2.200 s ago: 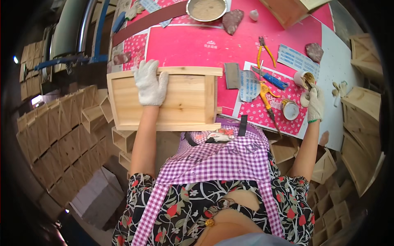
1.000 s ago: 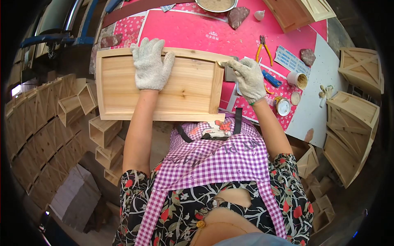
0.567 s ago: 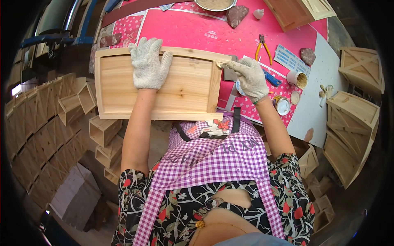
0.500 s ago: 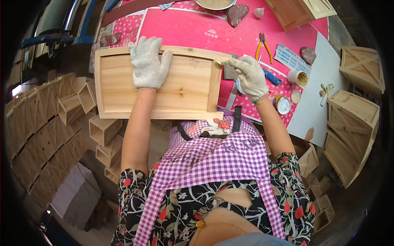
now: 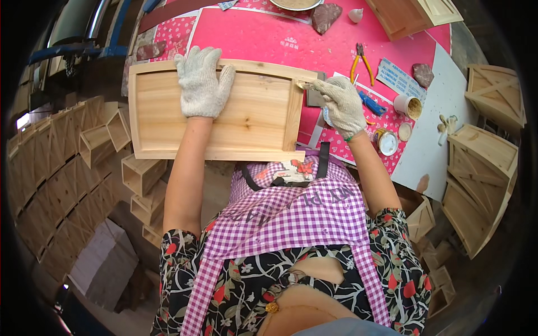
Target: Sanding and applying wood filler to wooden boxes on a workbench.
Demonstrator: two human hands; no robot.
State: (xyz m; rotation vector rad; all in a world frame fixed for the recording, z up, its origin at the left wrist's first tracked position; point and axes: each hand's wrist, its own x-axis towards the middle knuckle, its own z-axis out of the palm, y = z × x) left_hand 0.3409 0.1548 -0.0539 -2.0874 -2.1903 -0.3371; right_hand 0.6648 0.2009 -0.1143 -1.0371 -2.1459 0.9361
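White knit cotton, ribbed and soft: gloves on both hands, which work apart. Left hand: fingers spread, palm flat on the wooden panel, toward its left end. Right hand: fingers pinched on a small thin blade, tip at the panel's far right corner; I cannot make out its handle.

Wooden panel: pale, knotted board, recessed within raised rails, the far rail gently bowed. It lies on the worktop, near rail seemingly at or past the worktop's near edge. Risks, as I judge them: too light a press from the left hand, and the panel could slide or tip toward the body; too steep a blade, and the soft wood could be scored; loose glove fibres could snag at the corner.

Just right of the panel: grey flat block, partly hidden. Further right: blue-handled tool, smooth; white tub, tipped, tan paste inside; round can, white-topped. Beyond its far right corner: yellow-handled pliers, splayed; jagged reddish stone. Well right of it: slatted wooden boxes, stacked.
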